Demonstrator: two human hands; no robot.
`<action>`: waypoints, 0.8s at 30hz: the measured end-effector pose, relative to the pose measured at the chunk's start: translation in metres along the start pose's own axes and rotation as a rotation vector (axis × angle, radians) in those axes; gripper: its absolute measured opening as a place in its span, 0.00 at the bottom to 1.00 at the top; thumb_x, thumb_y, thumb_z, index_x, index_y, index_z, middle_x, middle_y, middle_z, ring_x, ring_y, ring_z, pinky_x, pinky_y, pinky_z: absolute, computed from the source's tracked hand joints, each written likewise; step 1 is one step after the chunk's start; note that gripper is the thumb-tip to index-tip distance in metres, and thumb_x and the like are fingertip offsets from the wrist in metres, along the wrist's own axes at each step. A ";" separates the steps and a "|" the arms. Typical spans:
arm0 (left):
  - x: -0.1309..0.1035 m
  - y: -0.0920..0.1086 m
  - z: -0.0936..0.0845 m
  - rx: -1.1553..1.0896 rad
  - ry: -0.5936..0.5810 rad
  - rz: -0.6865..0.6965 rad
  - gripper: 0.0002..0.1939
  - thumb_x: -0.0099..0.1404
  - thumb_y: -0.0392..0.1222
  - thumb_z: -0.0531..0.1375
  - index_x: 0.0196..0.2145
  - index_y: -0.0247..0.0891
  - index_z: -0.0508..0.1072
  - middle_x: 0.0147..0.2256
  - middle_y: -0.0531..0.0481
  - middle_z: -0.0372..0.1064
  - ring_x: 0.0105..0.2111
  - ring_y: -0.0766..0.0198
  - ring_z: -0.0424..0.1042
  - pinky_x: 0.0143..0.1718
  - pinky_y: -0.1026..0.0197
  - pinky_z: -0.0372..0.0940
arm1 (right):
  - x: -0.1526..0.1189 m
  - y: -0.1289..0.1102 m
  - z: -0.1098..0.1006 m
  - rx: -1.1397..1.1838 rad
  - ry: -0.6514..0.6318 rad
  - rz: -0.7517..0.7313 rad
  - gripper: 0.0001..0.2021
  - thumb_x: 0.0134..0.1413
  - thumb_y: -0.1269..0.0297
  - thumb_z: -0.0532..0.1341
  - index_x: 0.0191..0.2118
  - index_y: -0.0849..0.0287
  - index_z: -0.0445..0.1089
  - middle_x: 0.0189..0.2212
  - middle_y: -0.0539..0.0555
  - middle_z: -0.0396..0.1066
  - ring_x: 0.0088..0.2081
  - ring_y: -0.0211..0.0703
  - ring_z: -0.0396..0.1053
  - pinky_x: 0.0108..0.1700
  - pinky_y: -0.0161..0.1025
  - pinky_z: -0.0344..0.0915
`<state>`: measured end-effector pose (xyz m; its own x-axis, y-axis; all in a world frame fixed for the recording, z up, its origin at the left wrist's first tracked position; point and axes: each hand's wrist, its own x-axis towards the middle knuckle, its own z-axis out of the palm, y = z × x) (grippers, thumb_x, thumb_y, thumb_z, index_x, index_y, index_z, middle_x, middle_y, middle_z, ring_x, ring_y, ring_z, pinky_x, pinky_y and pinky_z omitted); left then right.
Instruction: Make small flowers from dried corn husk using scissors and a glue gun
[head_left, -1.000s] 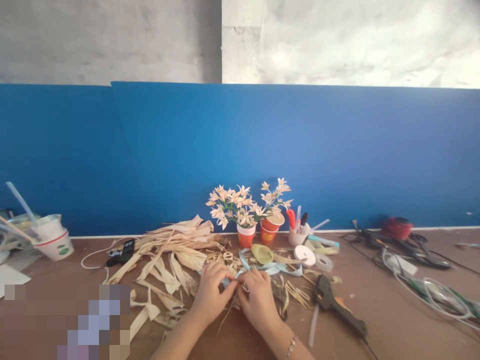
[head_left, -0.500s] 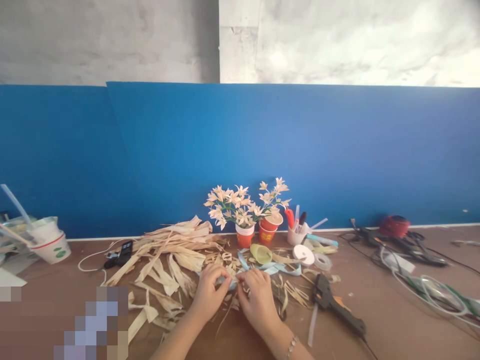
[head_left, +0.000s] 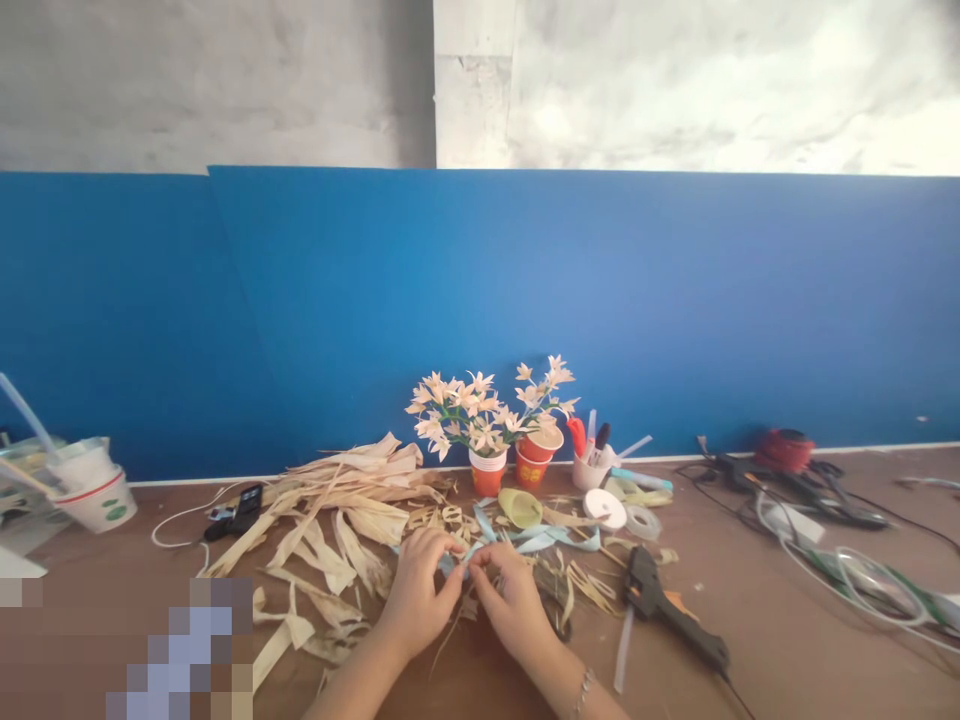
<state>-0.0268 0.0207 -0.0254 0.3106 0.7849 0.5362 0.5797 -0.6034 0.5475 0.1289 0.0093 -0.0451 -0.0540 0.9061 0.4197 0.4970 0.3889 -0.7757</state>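
Left of the flowers (head_left: pixel 469 400), loose husks (head_left: pixel 375 518) lie heaped, apparently unused. The left hand (head_left: pixel 424 583) and right hand (head_left: pixel 510 590) nearly meet in front of the flowers, each grip narrow; whether they pinch anything, I can't tell. The flowers look finished, standing in red cups (head_left: pixel 488 478). Blue ribbon (head_left: pixel 559 540) lies in front of them; right of them, a glue gun (head_left: pixel 661 605) rests unheld.

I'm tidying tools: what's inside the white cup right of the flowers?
A dark item, pale sticks and apparently something red poke out; the cup hides their lower ends.
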 end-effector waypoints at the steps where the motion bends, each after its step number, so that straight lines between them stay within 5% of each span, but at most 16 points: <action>1: 0.000 0.002 -0.001 0.021 -0.014 0.019 0.04 0.60 0.35 0.56 0.34 0.40 0.69 0.36 0.47 0.69 0.40 0.56 0.66 0.44 0.52 0.60 | 0.000 0.000 0.000 -0.026 -0.005 -0.019 0.06 0.55 0.69 0.55 0.28 0.59 0.66 0.27 0.52 0.68 0.32 0.43 0.65 0.38 0.39 0.58; 6: 0.000 0.006 -0.001 0.124 -0.050 0.083 0.08 0.63 0.34 0.52 0.27 0.39 0.68 0.30 0.49 0.66 0.36 0.58 0.64 0.43 0.51 0.59 | -0.001 0.000 -0.002 -0.162 -0.019 -0.088 0.06 0.54 0.72 0.55 0.29 0.59 0.66 0.28 0.52 0.69 0.33 0.43 0.65 0.38 0.39 0.55; 14: 0.000 0.007 -0.004 0.184 -0.057 0.108 0.06 0.60 0.32 0.54 0.29 0.39 0.68 0.31 0.50 0.66 0.36 0.58 0.64 0.43 0.51 0.57 | -0.001 -0.001 -0.004 -0.198 -0.048 -0.110 0.07 0.54 0.72 0.56 0.27 0.59 0.66 0.27 0.51 0.69 0.32 0.42 0.65 0.38 0.38 0.53; 24: -0.004 0.008 0.006 0.272 0.025 0.195 0.09 0.59 0.29 0.51 0.25 0.38 0.64 0.27 0.51 0.63 0.33 0.61 0.62 0.48 0.48 0.54 | -0.004 -0.010 0.003 -0.245 0.089 -0.050 0.06 0.45 0.74 0.57 0.22 0.59 0.64 0.21 0.49 0.67 0.28 0.40 0.64 0.36 0.37 0.53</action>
<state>-0.0187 0.0137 -0.0268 0.4186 0.6525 0.6317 0.6922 -0.6795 0.2433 0.1220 0.0019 -0.0406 -0.0132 0.8642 0.5029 0.6911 0.3714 -0.6200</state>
